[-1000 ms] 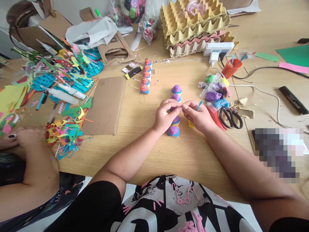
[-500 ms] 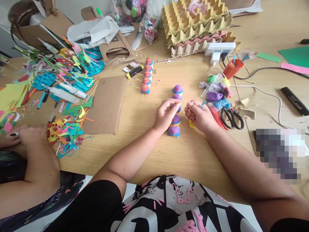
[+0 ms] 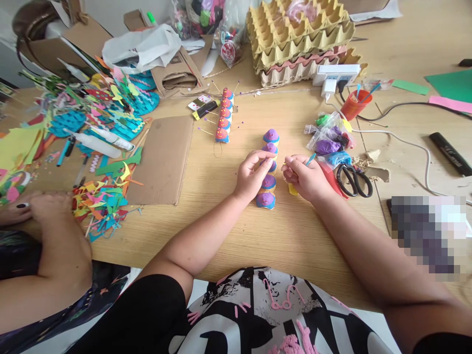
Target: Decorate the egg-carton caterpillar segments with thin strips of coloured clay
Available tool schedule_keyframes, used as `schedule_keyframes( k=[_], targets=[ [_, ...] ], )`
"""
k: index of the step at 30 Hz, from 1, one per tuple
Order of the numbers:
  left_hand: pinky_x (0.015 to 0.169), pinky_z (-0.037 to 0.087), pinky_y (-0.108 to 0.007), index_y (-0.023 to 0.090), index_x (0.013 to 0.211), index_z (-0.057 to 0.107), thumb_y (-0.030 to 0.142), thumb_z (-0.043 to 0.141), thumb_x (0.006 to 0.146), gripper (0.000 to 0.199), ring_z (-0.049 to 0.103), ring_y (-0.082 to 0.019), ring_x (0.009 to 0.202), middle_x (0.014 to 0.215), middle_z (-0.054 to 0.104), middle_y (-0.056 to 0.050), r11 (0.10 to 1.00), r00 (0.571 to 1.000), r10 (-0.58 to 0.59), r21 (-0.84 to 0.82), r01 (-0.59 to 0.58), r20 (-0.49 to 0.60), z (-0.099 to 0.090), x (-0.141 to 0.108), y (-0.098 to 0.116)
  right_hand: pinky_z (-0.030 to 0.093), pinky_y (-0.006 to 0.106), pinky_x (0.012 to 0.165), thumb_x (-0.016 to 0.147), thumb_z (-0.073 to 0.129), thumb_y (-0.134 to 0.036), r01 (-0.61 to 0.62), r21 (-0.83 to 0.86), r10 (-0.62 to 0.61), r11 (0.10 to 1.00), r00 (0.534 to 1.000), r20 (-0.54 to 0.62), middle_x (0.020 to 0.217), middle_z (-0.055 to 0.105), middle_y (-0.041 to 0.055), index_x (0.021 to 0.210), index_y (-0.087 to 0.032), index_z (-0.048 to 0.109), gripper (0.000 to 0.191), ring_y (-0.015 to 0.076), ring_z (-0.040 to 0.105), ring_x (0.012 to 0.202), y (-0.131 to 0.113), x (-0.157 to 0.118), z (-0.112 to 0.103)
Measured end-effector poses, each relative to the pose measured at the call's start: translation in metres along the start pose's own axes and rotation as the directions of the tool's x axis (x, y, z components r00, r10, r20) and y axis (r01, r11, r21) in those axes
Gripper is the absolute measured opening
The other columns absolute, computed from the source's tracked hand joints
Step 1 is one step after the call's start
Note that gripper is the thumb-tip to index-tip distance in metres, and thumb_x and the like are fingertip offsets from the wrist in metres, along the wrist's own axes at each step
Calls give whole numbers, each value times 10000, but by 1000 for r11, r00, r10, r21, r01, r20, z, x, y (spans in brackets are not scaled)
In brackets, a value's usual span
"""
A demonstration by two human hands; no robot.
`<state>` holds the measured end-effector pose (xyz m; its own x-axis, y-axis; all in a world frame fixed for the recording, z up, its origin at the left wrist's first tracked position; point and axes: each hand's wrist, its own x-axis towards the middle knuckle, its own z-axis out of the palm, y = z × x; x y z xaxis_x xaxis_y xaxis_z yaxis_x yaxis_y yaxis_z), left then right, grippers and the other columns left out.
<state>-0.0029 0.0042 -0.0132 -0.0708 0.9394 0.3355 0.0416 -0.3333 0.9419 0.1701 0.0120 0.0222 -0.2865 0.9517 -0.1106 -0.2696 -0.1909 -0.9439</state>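
A row of several blue and purple clay-covered egg-carton cups (image 3: 269,183) lies on the table in front of me. Over the middle of the row is my left hand (image 3: 255,173), thumb and index finger pinched together; whatever is between them is too small to name. Just right of the row, my right hand (image 3: 303,176) is closed around a thin blue tool (image 3: 310,159). A yellow piece (image 3: 292,190) lies under the right hand. Farther back stands a finished-looking row of red and blue cups (image 3: 222,123) with smiling faces and pins stuck out.
Black-handled scissors (image 3: 354,180), bagged clay (image 3: 328,140) and a red cup (image 3: 356,104) sit to the right. Egg trays (image 3: 300,39) are stacked behind. Cardboard (image 3: 162,160) and paper scraps (image 3: 105,196) lie left, near another person's arms (image 3: 59,246).
My right hand's fingers have turned slightly, and the yellow bit at the left fingertips is less visible. Everything else looks unmoved.
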Motion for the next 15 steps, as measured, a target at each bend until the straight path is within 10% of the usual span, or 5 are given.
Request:
schedule_keyframes(
  k=[15],
  targets=[
    [952, 614, -349, 305, 1015, 789, 599, 720, 972, 305, 747, -181, 1048, 1045, 794, -24, 1000, 1000, -14, -16, 14, -8, 1, 1, -2, 191, 278, 476, 674, 936, -666, -6, -26, 6, 1000, 1000, -30, 505, 488, -31, 605, -188, 647, 563, 69, 323, 472, 1, 1, -1]
  ],
)
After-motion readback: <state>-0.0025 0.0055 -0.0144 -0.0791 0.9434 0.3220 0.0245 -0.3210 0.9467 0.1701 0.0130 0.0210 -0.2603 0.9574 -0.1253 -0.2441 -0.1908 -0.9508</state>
